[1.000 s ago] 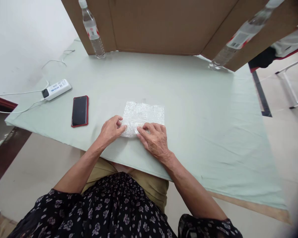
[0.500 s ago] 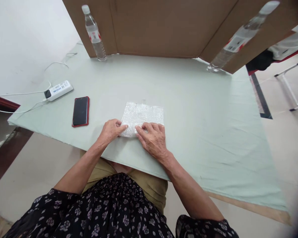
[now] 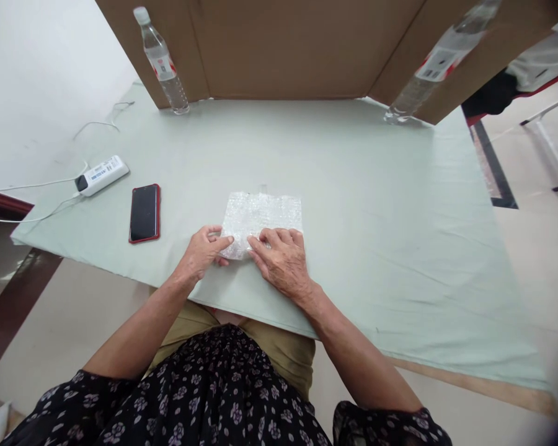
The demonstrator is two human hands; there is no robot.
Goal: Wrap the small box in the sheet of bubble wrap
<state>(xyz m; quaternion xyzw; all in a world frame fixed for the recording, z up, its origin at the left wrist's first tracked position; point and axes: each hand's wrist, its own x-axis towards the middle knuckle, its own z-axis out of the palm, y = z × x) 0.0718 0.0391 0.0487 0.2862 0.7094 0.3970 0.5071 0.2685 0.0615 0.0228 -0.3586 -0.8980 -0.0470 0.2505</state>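
Pinching the near left corner of the bubble wrap (image 3: 260, 212) on the worktop (image 3: 363, 204), the left hand (image 3: 201, 253) has a closed grip. The right hand (image 3: 283, 261) touches the wrap's near right part; I cannot tell if that grip holds it. Left is a phone (image 3: 144, 213); far back stand two bottles (image 3: 165, 71) (image 3: 431, 69).

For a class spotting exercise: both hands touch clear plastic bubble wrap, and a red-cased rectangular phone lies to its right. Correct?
The side is wrong: the head view shows the red-cased phone left of the bubble wrap. The rest stands.
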